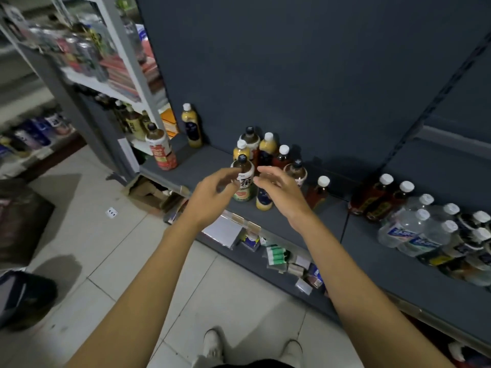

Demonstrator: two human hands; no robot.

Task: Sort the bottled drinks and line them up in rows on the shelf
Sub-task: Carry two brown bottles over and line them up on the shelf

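Reaching both hands toward black-capped tea bottle (243,179) at cluster front on shelf (279,221); left hand (212,191), right hand (276,188) fingers spread, holding nothing. Grip body low, avoid toppling neighbours.

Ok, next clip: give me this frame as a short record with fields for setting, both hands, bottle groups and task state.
setting: dark grey shop shelf, tiled floor
left hand: left hand open, beside the black-capped tea bottle, contact unclear
right hand: right hand open, holding nothing
middle group: mixed cluster of bottles, unsorted
left end: red-labelled bottle and yellow bottle, each standing apart
right end: dark red-labelled bottles, clear water bottles
task state: rows not yet formed
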